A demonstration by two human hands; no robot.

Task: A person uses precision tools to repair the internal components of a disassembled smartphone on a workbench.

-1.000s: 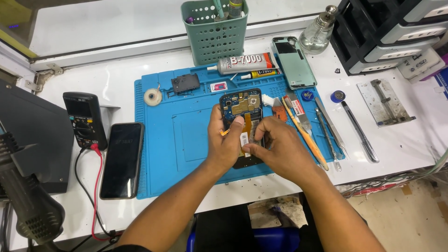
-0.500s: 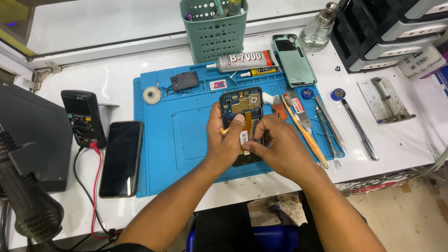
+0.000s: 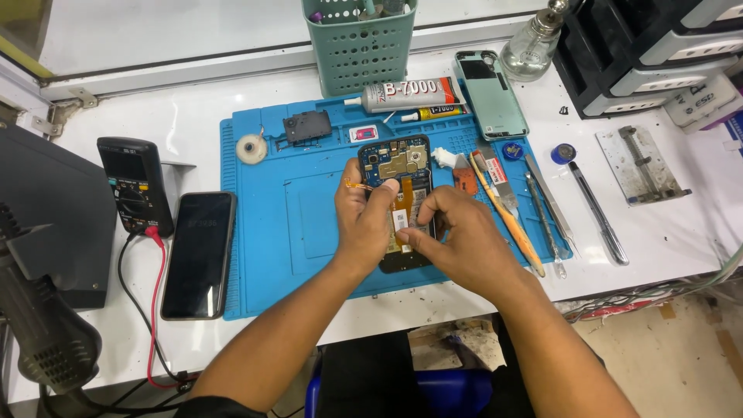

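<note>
So the opened phone [image 3: 396, 193] sits back-side up in the middle of the blue work mat [image 3: 263, 232], circuit board and an orange flex strip exposed. My left hand [image 3: 364, 220] grips its left edge, thumb laid over the board. My right hand [image 3: 457, 240] comes in from the near right with fingertips pinched together on something small by the flex; I can't tell exactly what.

Biggest worry, I'd say: that flex looks thin, and a hard tug or a sideways slip could crease or tear it, or a fingertip could skid onto the bare board.

Just right of the phone lie an orange pry tool [image 3: 507, 217] and tweezers [image 3: 546, 213], close enough for my wrist to knock. Glue tubes [image 3: 410, 94] and a mint back cover [image 3: 489, 93] sit farther off; a black phone [image 3: 200, 254] and multimeter [image 3: 133, 186] are at left.
</note>
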